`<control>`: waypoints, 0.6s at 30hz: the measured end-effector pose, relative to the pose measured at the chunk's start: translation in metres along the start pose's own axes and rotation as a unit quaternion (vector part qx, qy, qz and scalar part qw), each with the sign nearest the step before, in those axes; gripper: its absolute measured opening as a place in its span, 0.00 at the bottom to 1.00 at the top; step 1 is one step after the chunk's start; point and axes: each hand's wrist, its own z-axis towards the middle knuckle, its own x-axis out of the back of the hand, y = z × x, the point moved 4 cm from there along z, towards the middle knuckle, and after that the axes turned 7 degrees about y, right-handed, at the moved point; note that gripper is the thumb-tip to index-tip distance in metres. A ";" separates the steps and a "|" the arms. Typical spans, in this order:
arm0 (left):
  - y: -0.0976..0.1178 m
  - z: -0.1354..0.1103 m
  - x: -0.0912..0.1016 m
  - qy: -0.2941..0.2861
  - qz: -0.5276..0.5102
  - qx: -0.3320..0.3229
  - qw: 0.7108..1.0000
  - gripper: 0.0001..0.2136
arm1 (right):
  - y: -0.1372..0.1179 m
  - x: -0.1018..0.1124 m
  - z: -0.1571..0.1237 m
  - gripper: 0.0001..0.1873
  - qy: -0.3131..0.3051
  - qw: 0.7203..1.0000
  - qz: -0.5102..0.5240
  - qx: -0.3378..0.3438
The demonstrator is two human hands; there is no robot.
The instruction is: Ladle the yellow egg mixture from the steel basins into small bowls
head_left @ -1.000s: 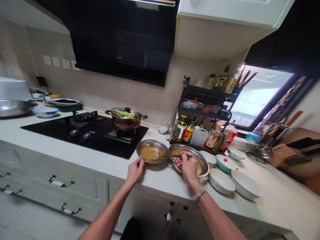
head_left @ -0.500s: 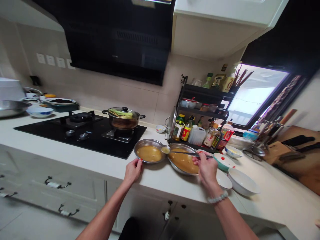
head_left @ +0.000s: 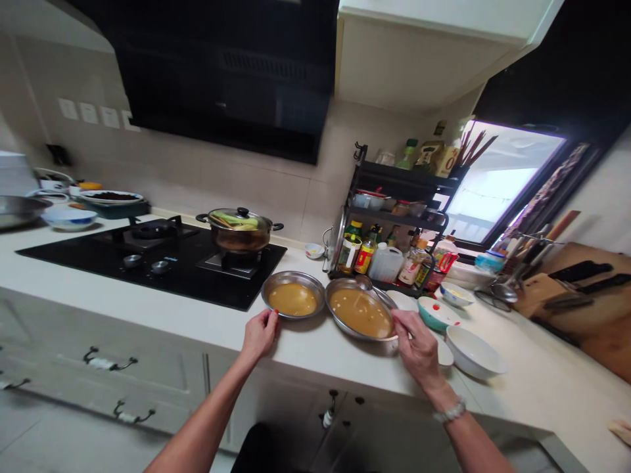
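With its fingers pinched, my left hand point(head_left: 261, 334) holds the near rim of a shallow metal bowl point(head_left: 270, 307) of yellow-brown liquid. A second, larger metal bowl point(head_left: 340, 327) stands just to its right, with similar liquid and small pale bits in it. My right hand point(head_left: 418, 345) is closed at this bowl's right edge, around the handle end of a small ladle point(head_left: 363, 283). The ladle's head is at the bowl's back rim; its handle is blurred and partly hidden by the fingers.
A lidded pot point(head_left: 240, 231) stands on the black hob point(head_left: 197, 289). Behind the bowls is a black rack point(head_left: 394, 213) of bottles. To the right are a green-rimmed bowl point(head_left: 436, 316), a white bowl point(head_left: 476, 355) and a knife block point(head_left: 542, 289).
The ladle's head has moved right, from between the two bowls to the back of the larger bowl. My right hand has shifted slightly right; my left hand stays at its bowl's rim.
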 end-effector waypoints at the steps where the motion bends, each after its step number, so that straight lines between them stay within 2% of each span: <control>1: -0.001 0.000 0.000 0.001 -0.002 0.000 1.000 0.19 | -0.005 -0.002 0.000 0.08 -0.001 1.000 0.004 0.014; 3: -0.001 0.000 -0.001 0.001 -0.007 0.000 1.000 0.19 | -0.012 -0.010 0.001 0.09 0.011 0.999 0.032 -0.003; 7: 0.000 0.000 -0.001 -0.003 -0.005 -0.002 1.000 0.19 | -0.023 -0.041 0.003 0.11 0.035 0.986 0.112 -0.118; 13: 0.000 0.000 0.000 -0.002 0.004 -0.003 1.000 0.19 | -0.035 -0.099 -0.001 0.14 -0.043 0.971 0.147 -0.182; 18: -0.001 0.000 0.000 0.004 0.005 -0.006 1.000 0.19 | -0.033 -0.123 -0.008 0.18 -0.040 0.947 0.169 -0.270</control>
